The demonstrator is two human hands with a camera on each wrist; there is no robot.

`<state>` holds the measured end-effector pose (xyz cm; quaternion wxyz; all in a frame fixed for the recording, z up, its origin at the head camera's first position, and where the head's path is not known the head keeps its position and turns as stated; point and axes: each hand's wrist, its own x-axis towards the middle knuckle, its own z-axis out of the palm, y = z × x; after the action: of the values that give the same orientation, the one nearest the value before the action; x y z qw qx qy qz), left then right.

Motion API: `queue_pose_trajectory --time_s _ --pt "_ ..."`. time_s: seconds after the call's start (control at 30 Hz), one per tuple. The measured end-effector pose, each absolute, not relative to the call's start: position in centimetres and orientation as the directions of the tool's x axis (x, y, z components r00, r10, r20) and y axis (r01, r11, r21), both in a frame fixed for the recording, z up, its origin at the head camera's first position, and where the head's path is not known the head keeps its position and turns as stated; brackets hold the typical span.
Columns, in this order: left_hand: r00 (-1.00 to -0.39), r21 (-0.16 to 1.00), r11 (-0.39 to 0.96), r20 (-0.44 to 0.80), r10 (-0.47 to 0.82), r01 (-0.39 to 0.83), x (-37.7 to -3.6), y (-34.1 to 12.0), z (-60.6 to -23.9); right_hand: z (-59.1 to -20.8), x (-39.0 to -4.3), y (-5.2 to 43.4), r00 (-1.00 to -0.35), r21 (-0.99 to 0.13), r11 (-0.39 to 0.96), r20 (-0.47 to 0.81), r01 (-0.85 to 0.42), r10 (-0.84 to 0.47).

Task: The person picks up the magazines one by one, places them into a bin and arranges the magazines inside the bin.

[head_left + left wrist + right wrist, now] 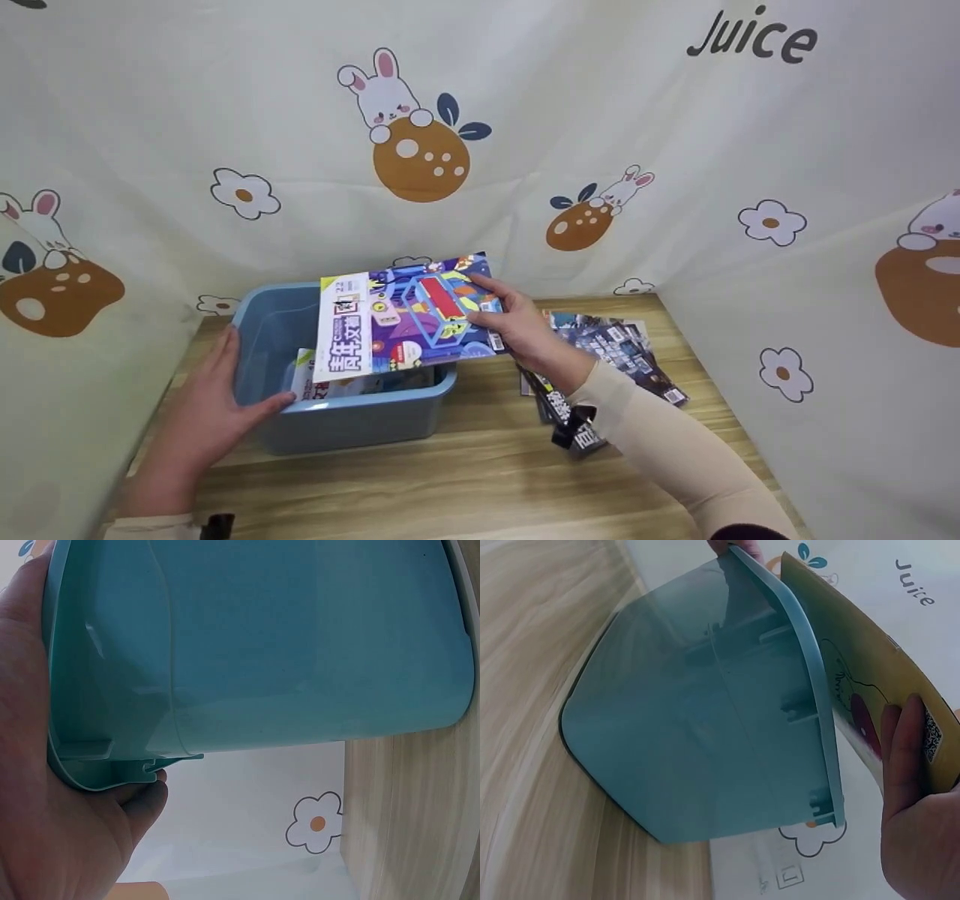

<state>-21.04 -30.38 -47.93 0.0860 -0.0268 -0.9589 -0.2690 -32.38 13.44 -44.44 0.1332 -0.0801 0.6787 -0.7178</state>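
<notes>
My right hand (525, 330) pinches a colorful magazine (427, 315) by its right edge, thumb on the cover. The magazine is held above the opening of a blue plastic bin (352, 420), tilted slightly and overlapping its right part. From the right wrist view, the magazine's yellowish back (855, 652) shows fingers spread under it beside the bin's rim. My left hand (210, 409) grips the bin's left rim, thumb over the front corner; the left wrist view shows the fingers around the rim (51, 690). Inside the bin lies another magazine (304, 371), partly hidden by the held one.
A loose, fanned pile of dark magazines (619, 352) lies on the wood-grain table (480, 480) to the right, partly behind my right forearm. A pale curtain (525, 97) printed with rabbits, oranges and flowers encloses the table at the back and sides.
</notes>
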Motion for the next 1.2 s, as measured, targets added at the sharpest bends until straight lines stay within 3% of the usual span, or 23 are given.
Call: queue_pose_trajectory --time_s 1.2 --pt "-0.988 0.501 0.861 0.154 0.013 0.09 -21.2 -30.6 -47.9 -43.9 -31.5 6.4 -0.945 -0.998 -0.031 -0.043 0.056 -0.324"
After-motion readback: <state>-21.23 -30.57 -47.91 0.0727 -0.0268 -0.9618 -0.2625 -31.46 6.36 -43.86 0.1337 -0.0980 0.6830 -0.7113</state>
